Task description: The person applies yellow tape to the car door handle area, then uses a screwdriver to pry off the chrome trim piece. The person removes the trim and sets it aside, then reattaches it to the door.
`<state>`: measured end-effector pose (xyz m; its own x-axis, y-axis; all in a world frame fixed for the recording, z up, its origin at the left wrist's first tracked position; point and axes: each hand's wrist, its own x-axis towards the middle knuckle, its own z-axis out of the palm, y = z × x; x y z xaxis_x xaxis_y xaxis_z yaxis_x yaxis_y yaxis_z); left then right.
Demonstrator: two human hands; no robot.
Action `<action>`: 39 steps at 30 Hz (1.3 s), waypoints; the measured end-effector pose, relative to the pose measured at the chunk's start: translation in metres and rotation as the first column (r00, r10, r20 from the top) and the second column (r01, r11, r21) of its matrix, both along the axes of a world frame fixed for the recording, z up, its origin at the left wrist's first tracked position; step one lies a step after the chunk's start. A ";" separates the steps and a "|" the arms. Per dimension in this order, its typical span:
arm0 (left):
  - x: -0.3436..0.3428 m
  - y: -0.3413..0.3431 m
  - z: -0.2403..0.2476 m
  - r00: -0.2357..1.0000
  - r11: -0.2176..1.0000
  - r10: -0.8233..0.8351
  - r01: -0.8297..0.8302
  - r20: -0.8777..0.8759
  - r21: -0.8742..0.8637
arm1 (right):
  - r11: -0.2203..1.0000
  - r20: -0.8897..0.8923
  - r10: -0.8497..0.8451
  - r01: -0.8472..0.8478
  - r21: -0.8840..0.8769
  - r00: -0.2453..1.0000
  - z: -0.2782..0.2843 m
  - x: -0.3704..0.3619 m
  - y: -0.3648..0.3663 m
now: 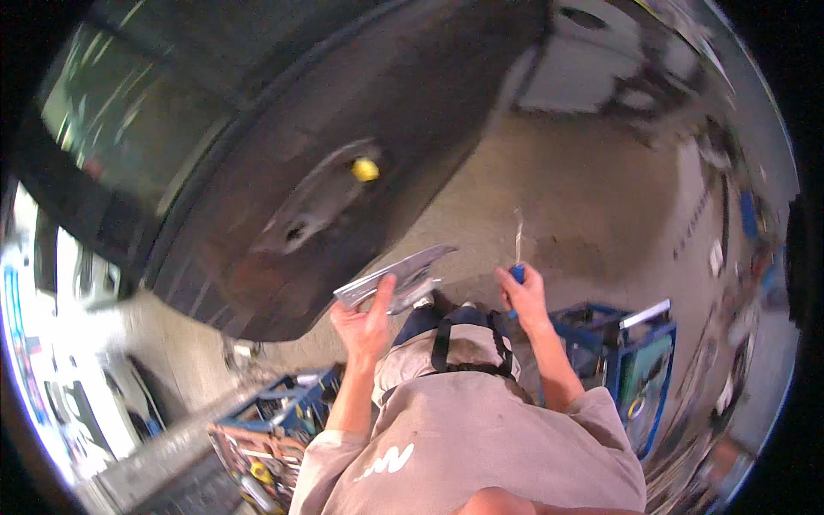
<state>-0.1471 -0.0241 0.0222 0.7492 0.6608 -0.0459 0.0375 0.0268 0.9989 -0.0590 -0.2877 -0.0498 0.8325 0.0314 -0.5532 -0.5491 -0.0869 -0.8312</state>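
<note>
My left hand point(362, 326) grips a silver car door handle point(403, 268), with the thumb on top of its long curved outer face. Bracket-like parts show on the handle's underside. My right hand point(526, 299) is closed round the blue grip of a screwdriver point(518, 274), whose thin shaft points away from me. Its tip is apart from everything. Beyond my left hand stands a dark car door panel point(412, 112). An oval handle recess point(322, 202) shows in it, with a small yellow piece point(365, 169) at its far end.
A blue-framed tool cart point(614, 343) stands close to my right forearm. Another blue cart point(300, 396) with several tools is by my left forearm. Concrete floor point(566, 180) lies ahead, with a dark stain. Car glass point(129, 112) rises at the upper left.
</note>
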 end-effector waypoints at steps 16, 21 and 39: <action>-0.048 -0.183 -0.063 0.794 0.809 -0.563 0.586 -0.230 0.041 | 0.087 0.419 -0.702 0.653 -0.752 0.576 -0.098 -0.342 -0.380; -0.062 -0.176 -0.050 0.887 0.930 -0.364 0.364 -0.285 -0.057 | 0.097 0.121 -0.930 0.547 -0.832 0.348 -0.193 -0.418 -0.560; -0.253 0.004 -0.122 0.684 0.684 0.515 -0.691 -0.516 -0.234 | -0.240 -0.006 -0.246 -0.067 -0.968 0.969 -0.196 -0.390 -0.614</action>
